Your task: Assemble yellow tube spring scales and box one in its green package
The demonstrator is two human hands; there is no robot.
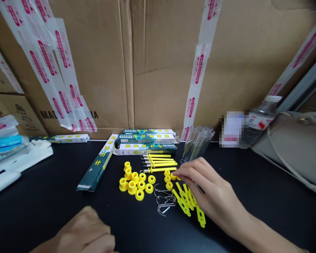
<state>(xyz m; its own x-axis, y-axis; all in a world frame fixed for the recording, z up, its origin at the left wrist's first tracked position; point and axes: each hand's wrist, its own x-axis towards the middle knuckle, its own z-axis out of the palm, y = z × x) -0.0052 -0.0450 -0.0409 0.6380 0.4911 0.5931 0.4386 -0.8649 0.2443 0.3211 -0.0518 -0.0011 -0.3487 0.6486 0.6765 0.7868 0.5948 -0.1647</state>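
Observation:
My right hand [213, 186] reaches in from the right, its fingers drawn together and their tips at a group of small yellow rings [169, 185]; partly hidden there is the ring at the fingertips. Curled into a fist, my left hand [86, 232] rests low at the front, its inside out of sight. Just left of the right hand are flat yellow slotted strips [183, 203] and a heap of metal hooks [164, 202]. Larger yellow flanged caps [132, 187] stand or lie further left. Several yellow rods with metal springs [160, 164] lie behind them.
Printed narrow boxes [147, 149] lie at the back, one box [98, 163] slanting forward. Clear plastic tubes [198, 142] stand beside them. A bottle [260, 121] and a grey bag [297, 147] are at right; white and blue packages [10, 147] at left. A large cardboard box [160, 70] forms the back.

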